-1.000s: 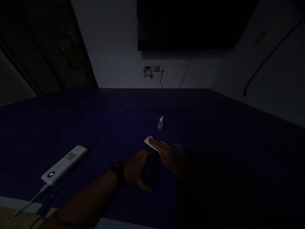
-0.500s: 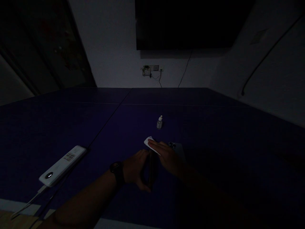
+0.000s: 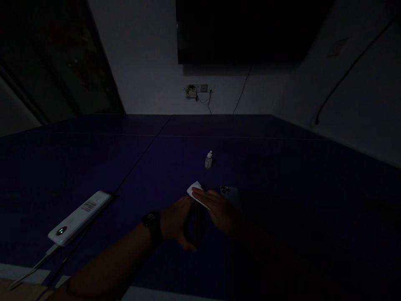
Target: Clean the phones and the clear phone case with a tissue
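In dim light, my left hand point(image 3: 175, 220) grips a dark slim object point(image 3: 196, 225) by its two ends, thumb at the near end and fingers at the far end. The object stands edge-on to me, so its kind is hard to make out. My right hand point(image 3: 221, 212) presses a folded white wipe point(image 3: 194, 188) against the object's far end, fingers laid over it. Partly behind my right wrist lies a phone point(image 3: 232, 195), camera side up. Beyond both hands a small clear bottle point(image 3: 208, 162) with a white top stands upright.
A white power bank point(image 3: 80, 217) with a lit round display lies at the left, a cable point(image 3: 34, 267) running from it over the near table edge. The blue-purple table point(image 3: 140, 167) reaches to the wall, under a dark screen point(image 3: 247, 31) and wall sockets point(image 3: 203, 88).
The whole view has shifted slightly. Both hands keep nearly the same pose, and the white wipe remains at the far end of the dark object.
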Demonstrator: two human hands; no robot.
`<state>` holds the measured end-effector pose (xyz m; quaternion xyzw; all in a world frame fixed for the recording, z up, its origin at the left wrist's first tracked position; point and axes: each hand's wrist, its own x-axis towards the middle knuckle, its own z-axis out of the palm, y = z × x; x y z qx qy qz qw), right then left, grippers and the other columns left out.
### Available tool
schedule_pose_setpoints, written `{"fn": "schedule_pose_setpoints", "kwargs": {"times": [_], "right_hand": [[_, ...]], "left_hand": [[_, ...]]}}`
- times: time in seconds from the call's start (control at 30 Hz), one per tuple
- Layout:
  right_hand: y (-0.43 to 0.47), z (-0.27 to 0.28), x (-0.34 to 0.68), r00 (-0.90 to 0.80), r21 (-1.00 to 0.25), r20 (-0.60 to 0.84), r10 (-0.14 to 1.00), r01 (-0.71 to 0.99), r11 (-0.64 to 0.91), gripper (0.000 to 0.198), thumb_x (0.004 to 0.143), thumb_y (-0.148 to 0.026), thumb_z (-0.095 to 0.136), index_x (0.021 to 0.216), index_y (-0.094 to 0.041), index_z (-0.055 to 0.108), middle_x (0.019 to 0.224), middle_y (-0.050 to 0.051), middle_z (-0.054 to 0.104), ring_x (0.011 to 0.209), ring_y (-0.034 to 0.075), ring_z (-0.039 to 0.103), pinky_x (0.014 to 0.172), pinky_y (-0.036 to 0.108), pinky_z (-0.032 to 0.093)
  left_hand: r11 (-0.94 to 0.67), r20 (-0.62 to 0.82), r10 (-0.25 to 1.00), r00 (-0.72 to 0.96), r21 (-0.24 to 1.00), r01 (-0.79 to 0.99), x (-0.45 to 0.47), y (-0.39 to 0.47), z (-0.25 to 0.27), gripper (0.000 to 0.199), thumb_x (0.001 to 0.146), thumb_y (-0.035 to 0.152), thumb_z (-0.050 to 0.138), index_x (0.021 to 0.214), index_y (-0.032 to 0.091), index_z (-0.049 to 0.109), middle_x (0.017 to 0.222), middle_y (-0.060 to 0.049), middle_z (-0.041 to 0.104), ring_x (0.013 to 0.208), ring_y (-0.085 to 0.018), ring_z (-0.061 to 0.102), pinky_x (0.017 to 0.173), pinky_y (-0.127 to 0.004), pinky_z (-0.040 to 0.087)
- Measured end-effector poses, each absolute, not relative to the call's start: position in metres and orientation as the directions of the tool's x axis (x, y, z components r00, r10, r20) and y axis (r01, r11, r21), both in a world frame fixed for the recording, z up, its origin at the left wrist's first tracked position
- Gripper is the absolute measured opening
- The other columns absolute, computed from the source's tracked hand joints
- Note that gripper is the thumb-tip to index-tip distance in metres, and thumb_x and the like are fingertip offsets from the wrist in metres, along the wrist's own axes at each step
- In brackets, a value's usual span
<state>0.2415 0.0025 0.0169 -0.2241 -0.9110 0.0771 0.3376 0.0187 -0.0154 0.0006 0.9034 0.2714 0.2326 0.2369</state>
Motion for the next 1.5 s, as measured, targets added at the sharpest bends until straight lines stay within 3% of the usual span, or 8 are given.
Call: {"fn": "schedule_pose_setpoints", "kwargs": {"times": [0.17, 0.4, 0.47, 0.63, 0.87, 1.07, 1.27, 1.5], "right_hand": [[-0.016, 0.028, 0.248, -0.731, -0.205, 0.585, 0.35, 0.285, 0.937, 0.056, 0.097, -0.003, 0.035, 0.151, -0.017, 0.039, 0.142, 0.014, 0.058, 0.108, 0.02, 0.064, 0.089, 0.037, 0.057], [-0.036, 0.038, 0.26, -0.859, -0.137, 0.448, 0.248, 0.208, 0.968, 0.047, 0.102, -0.011, 0.034, 0.148, -0.011, 0.043, 0.142, 0.016, 0.057, 0.102, 0.02, 0.063, 0.085, 0.034, 0.056], [-0.031, 0.031, 0.259, -0.84, -0.138, 0.467, 0.275, 0.238, 0.961, 0.048, 0.102, -0.011, 0.033, 0.149, -0.012, 0.043, 0.143, 0.016, 0.057, 0.102, 0.019, 0.064, 0.086, 0.034, 0.057], [-0.012, 0.023, 0.252, -0.725, -0.169, 0.578, 0.374, 0.342, 0.924, 0.055, 0.098, -0.003, 0.031, 0.15, -0.018, 0.042, 0.14, 0.012, 0.06, 0.109, 0.018, 0.064, 0.09, 0.033, 0.057], [-0.036, 0.023, 0.249, -0.764, -0.154, 0.593, 0.255, 0.203, 0.967, 0.051, 0.099, -0.005, 0.038, 0.15, -0.012, 0.041, 0.139, 0.014, 0.06, 0.113, 0.019, 0.063, 0.092, 0.033, 0.057], [-0.019, 0.021, 0.247, -0.716, -0.184, 0.6, 0.358, 0.312, 0.932, 0.054, 0.098, -0.003, 0.035, 0.15, -0.017, 0.041, 0.14, 0.013, 0.06, 0.114, 0.02, 0.063, 0.093, 0.036, 0.057], [-0.039, 0.022, 0.248, -0.751, -0.169, 0.609, 0.255, 0.191, 0.967, 0.051, 0.098, -0.005, 0.039, 0.148, -0.012, 0.043, 0.137, 0.015, 0.062, 0.105, 0.019, 0.066, 0.087, 0.034, 0.059], [-0.021, 0.02, 0.244, -0.704, -0.191, 0.608, 0.366, 0.318, 0.929, 0.051, 0.097, -0.003, 0.035, 0.145, -0.015, 0.048, 0.138, 0.012, 0.061, 0.117, 0.019, 0.063, 0.095, 0.035, 0.057]], "left_hand": [[-0.761, 0.313, 0.581, 0.751, 0.536, 0.366, 0.016, -0.016, -0.004, 0.138, 0.053, 0.064, 0.087, 0.156, 0.018, 0.008, 0.156, -0.02, 0.03, 0.142, -0.044, 0.031, 0.117, -0.056, 0.029], [-0.721, 0.248, 0.632, 0.734, 0.536, 0.439, 0.018, -0.016, -0.007, 0.104, 0.046, 0.065, 0.088, 0.131, 0.018, 0.05, 0.122, -0.012, 0.057, 0.114, -0.037, 0.053, 0.107, -0.054, 0.039], [-0.737, 0.264, 0.615, 0.743, 0.529, 0.421, 0.018, -0.016, -0.006, 0.11, 0.047, 0.066, 0.088, 0.137, 0.018, 0.046, 0.128, -0.014, 0.054, 0.119, -0.038, 0.051, 0.109, -0.054, 0.038], [-0.764, 0.315, 0.586, 0.747, 0.523, 0.378, 0.017, -0.015, -0.002, 0.139, 0.051, 0.068, 0.085, 0.155, 0.015, 0.009, 0.151, -0.021, 0.035, 0.137, -0.042, 0.037, 0.115, -0.054, 0.031], [-0.726, 0.193, 0.602, 0.775, 0.538, 0.429, 0.02, -0.018, 0.002, 0.102, 0.05, 0.065, 0.087, 0.134, 0.019, 0.05, 0.13, -0.012, 0.055, 0.124, -0.039, 0.048, 0.113, -0.054, 0.034], [-0.705, 0.261, 0.63, 0.731, 0.589, 0.396, 0.018, -0.017, 0.001, 0.14, 0.047, 0.063, 0.089, 0.155, 0.014, 0.014, 0.15, -0.021, 0.037, 0.138, -0.043, 0.035, 0.115, -0.054, 0.031], [-0.706, 0.212, 0.637, 0.741, 0.547, 0.45, 0.018, -0.017, -0.006, 0.11, 0.043, 0.063, 0.09, 0.136, 0.02, 0.049, 0.128, -0.012, 0.054, 0.12, -0.039, 0.05, 0.111, -0.056, 0.036], [-0.692, 0.248, 0.633, 0.733, 0.606, 0.392, 0.017, -0.017, 0.0, 0.135, 0.049, 0.063, 0.088, 0.154, 0.017, 0.017, 0.148, -0.019, 0.04, 0.136, -0.042, 0.037, 0.115, -0.054, 0.03]]}}
